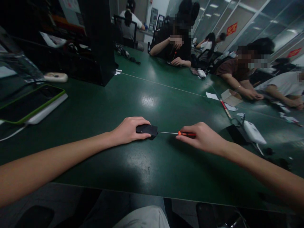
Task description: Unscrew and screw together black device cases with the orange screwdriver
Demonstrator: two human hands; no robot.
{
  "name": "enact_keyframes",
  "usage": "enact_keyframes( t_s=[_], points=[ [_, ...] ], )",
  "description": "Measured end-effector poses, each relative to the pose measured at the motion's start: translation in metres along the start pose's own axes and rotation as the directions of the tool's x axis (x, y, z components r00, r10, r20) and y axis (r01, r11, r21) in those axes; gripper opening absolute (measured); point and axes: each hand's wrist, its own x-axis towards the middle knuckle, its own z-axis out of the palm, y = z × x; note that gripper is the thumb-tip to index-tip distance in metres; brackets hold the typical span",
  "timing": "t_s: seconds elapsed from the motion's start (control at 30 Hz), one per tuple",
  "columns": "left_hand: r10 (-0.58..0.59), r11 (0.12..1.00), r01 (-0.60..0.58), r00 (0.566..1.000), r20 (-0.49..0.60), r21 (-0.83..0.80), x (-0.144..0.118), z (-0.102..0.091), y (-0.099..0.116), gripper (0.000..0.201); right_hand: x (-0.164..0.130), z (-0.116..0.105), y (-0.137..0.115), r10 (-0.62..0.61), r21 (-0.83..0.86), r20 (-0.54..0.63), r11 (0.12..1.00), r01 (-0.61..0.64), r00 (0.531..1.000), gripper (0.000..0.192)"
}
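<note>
Left hand [129, 129] clamps black device [146, 129]; right hand [201, 136] grips screwdriver [180, 133].

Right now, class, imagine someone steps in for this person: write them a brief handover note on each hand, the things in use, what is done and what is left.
Left hand: pressed down on a small black device, pinning it flat on the green table.
Right hand: gripping a red-handled screwdriver held nearly level, its thin shaft reaching to the device's right edge.
Done: device steadied, tip brought to it.
Left: whatever the tip is working on; the contact point is too small to tell, and no loose screws or parts show beside it.
Nearby: a white gadget with cables to the right.
</note>
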Motion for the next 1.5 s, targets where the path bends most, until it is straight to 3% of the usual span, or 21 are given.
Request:
enact_keyframes(
  t_s=[0.03, 0.1, 0.17, 0.23, 0.33, 0.4, 0.47, 0.53, 0.7, 0.87, 1.07, 1.2, 1.27, 1.37, 1.5],
  points=[
    [-0.001, 1.000, 0.001, 1.000, -0.001, -0.003, 0.000, 0.000, 0.000, 0.040, -0.001, -0.004, -0.004, -0.129, -0.199, -0.065, 0.973, 0.114, 0.989, 0.044],
    [0.000, 1.000, 0.000, 1.000, -0.006, -0.008, 0.000, 0.001, 0.000, 0.040, -0.003, -0.013, -0.010, -0.323, -0.497, -0.094, 0.835, 0.237, 0.942, 0.042],
    [0.001, 1.000, -0.001, 1.000, -0.014, -0.011, 0.000, 0.001, -0.001, 0.039, -0.001, -0.018, -0.010, -0.395, -0.601, -0.075, 0.751, 0.275, 0.916, 0.043],
    [0.001, 1.000, -0.001, 1.000, -0.017, -0.012, 0.000, 0.001, 0.000, 0.039, 0.005, -0.013, -0.005, -0.380, -0.544, -0.088, 0.793, 0.275, 0.921, 0.043],
    [-0.007, 1.000, 0.007, 1.000, -0.006, -0.007, 0.000, 0.000, 0.001, 0.039, 0.016, 0.010, 0.008, -0.218, -0.139, -0.073, 0.968, 0.207, 0.973, 0.046],
    [-0.016, 1.000, 0.016, 1.000, -0.004, 0.002, 0.000, -0.001, 0.002, 0.039, 0.024, 0.029, 0.013, -0.113, 0.171, -0.002, 0.979, 0.111, 0.994, 0.050],
    [-0.022, 1.000, 0.022, 1.000, -0.008, 0.009, 0.001, -0.001, 0.003, 0.040, 0.031, 0.040, 0.017, -0.086, 0.303, 0.019, 0.950, 0.077, 0.996, 0.052],
    [-0.023, 1.000, 0.023, 1.000, -0.006, 0.006, 0.001, -0.002, 0.004, 0.039, 0.035, 0.043, 0.019, -0.142, 0.253, -0.019, 0.957, 0.143, 0.990, 0.050],
    [-0.016, 1.000, 0.016, 1.000, 0.009, -0.002, 0.000, -0.002, 0.003, 0.038, 0.048, 0.043, 0.024, -0.335, -0.092, -0.097, 0.941, 0.327, 0.937, 0.047],
    [-0.013, 1.000, 0.013, 1.000, -0.013, -0.006, -0.001, -0.001, 0.003, 0.043, 0.060, 0.069, 0.023, -0.388, -0.167, -0.215, 0.919, 0.358, 0.896, 0.049],
    [-0.006, 1.000, 0.006, 1.000, 0.014, -0.002, -0.001, -0.002, 0.003, 0.040, 0.049, 0.067, 0.030, -0.316, -0.389, -0.237, 0.897, 0.209, 0.919, 0.042],
    [-0.020, 1.000, 0.020, 1.000, 0.018, 0.005, -0.002, -0.003, 0.003, 0.042, 0.045, 0.071, 0.016, -0.262, -0.500, -0.259, 0.860, 0.103, 0.930, 0.039],
    [-0.026, 1.000, 0.026, 1.000, 0.014, 0.005, -0.002, -0.003, 0.003, 0.044, 0.046, 0.078, 0.004, -0.253, -0.488, -0.298, 0.869, 0.080, 0.920, 0.037],
    [-0.027, 1.000, 0.027, 1.000, 0.000, -0.005, -0.001, -0.004, 0.004, 0.044, 0.047, 0.088, -0.008, -0.246, -0.343, -0.360, 0.932, 0.118, 0.900, 0.028],
    [-0.012, 1.000, 0.012, 1.000, 0.004, -0.004, -0.001, -0.004, 0.004, 0.042, 0.047, 0.087, -0.006, -0.259, -0.268, -0.380, 0.950, 0.162, 0.888, 0.028]
  ],
)
